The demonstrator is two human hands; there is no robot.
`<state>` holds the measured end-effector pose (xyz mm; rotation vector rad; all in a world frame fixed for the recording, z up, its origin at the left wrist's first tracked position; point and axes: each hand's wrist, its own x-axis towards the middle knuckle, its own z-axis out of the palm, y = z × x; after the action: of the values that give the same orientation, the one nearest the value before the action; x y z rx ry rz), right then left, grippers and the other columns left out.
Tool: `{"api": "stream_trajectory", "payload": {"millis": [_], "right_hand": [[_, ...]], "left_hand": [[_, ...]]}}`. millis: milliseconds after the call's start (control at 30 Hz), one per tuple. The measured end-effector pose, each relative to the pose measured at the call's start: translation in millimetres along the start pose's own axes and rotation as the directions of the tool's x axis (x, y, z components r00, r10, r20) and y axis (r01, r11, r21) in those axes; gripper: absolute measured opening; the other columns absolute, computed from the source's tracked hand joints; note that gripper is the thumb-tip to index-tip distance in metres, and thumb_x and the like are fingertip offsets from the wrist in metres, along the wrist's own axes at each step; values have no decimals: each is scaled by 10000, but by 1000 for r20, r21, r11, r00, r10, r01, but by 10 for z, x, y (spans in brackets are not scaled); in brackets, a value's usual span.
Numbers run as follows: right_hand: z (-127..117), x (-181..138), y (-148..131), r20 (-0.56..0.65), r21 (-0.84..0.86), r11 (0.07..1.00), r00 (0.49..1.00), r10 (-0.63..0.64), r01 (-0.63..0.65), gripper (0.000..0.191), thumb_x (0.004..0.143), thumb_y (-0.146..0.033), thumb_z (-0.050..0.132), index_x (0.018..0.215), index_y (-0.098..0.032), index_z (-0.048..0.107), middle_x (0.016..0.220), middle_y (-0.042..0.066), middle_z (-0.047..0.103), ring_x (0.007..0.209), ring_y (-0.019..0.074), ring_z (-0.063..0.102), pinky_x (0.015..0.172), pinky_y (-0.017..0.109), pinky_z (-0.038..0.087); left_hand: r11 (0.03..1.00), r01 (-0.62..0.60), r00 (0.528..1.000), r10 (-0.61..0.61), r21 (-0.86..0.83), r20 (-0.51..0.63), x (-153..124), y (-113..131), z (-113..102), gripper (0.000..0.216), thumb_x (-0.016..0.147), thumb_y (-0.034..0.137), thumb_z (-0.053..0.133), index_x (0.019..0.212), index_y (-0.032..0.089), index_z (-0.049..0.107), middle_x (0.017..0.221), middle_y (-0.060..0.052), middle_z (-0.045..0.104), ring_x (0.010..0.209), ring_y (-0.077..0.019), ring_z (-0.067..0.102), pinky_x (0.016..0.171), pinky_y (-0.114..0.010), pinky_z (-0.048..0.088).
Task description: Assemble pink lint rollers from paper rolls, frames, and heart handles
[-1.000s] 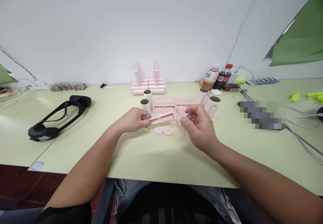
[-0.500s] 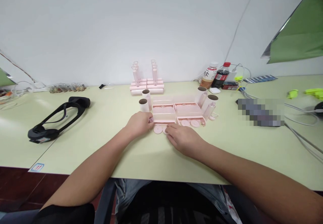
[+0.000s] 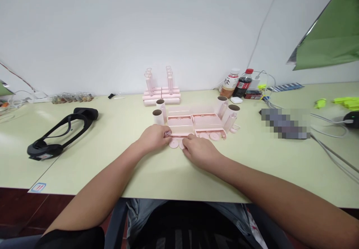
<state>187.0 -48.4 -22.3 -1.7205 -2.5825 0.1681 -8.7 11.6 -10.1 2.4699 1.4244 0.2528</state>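
My left hand (image 3: 154, 138) is closed at the left front corner of a pink plastic case (image 3: 181, 130), with a small shiny clear-and-purplish piece (image 3: 167, 133) between thumb and fingers. My right hand (image 3: 202, 150) is curled at the case's front edge, its fingertips pinched together; what they grip is hidden. Under these fingertips a pink disc (image 3: 181, 144) is partly covered. Beside it another pink disc (image 3: 173, 143) lies flat on the table. A second pink case (image 3: 206, 119) adjoins on the right, with a pink disc (image 3: 214, 136) at its front.
White rolls with brown cores, one roll (image 3: 158, 118) left and one roll (image 3: 233, 111) right, flank the cases. Behind are pink holders (image 3: 162, 96) with upright handles. A black headset (image 3: 63, 133) lies left; a cola bottle (image 3: 243, 84) and cables (image 3: 331, 123) are right.
The view has shifted slightly. Both hands stay at the front of the left case; my right fingers have curled in a little more.
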Motion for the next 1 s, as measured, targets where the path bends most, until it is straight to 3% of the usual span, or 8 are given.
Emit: {"api": "stream_trajectory", "payload": {"millis": [200, 433, 700, 1000], "right_hand": [[19, 21, 2, 19, 14, 999, 999, 35, -35, 193, 860, -243, 492, 953, -177, 648, 977, 104, 630, 721, 207, 611, 540, 285, 298], [3, -6, -10, -17, -45, 998, 999, 35, -35, 221, 934, -273, 432, 1019, -182, 614, 1014, 86, 611, 722, 197, 606, 556, 291, 316], [46, 35, 53, -70, -107, 992, 996, 61, -68, 244, 961, -257, 417, 948, -175, 647, 1037, 91, 564, 683, 165, 580, 534, 292, 280], [113, -2, -1, -92, -94, 993, 993, -75, 66, 246, 970, -228, 414, 897, -183, 645, 889, 58, 607, 693, 165, 557, 540, 306, 235]], "left_hand": [[999, -37, 999, 37, 0, 10, -3, 1, 9, 105, 783, 287, 531, 753, 211, 596, 690, 0, 627, 618, -159, 534, 542, -272, 280], [999, -10, 1000, 10, 38, 18, -6, 35, 3, 130, 785, 274, 518, 677, 203, 533, 648, 5, 586, 580, -142, 491, 522, -273, 262], [999, -32, 999, 31, 38, 25, -9, 38, -8, 159, 789, 299, 501, 661, 206, 517, 623, -4, 565, 574, -151, 474, 524, -275, 260], [997, -5, 1000, 4, 73, 15, -5, 17, -24, 180, 789, 278, 480, 626, 204, 469, 603, -6, 553, 549, -152, 457, 516, -288, 253]]}}
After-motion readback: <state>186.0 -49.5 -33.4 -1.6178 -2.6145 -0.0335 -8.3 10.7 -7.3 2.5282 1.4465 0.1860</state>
